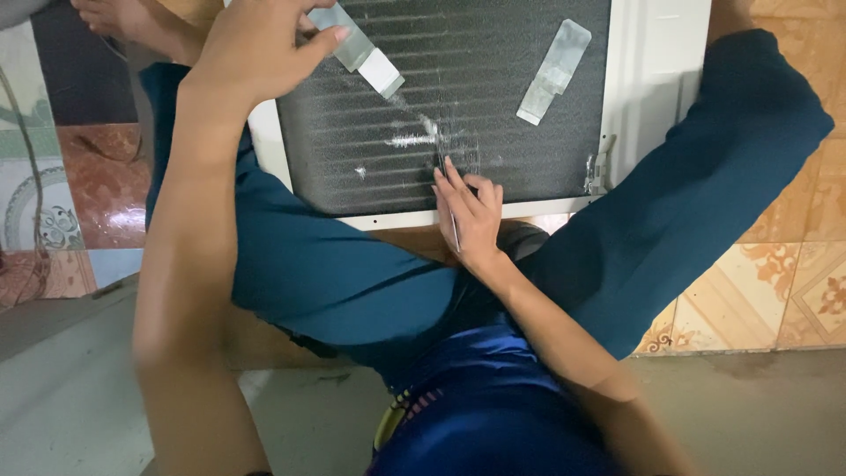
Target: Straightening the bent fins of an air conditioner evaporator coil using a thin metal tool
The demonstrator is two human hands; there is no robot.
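Head camera — looking steeply down, close

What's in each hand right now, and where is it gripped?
Right hand pinches a thin metal tool along its shaft, tip on the dark finned coil. Left hand rests at the coil's top edge; any hold cannot be told.

Patterned orange floor tiles [793,282]; grey concrete strip [758,414] alongside.
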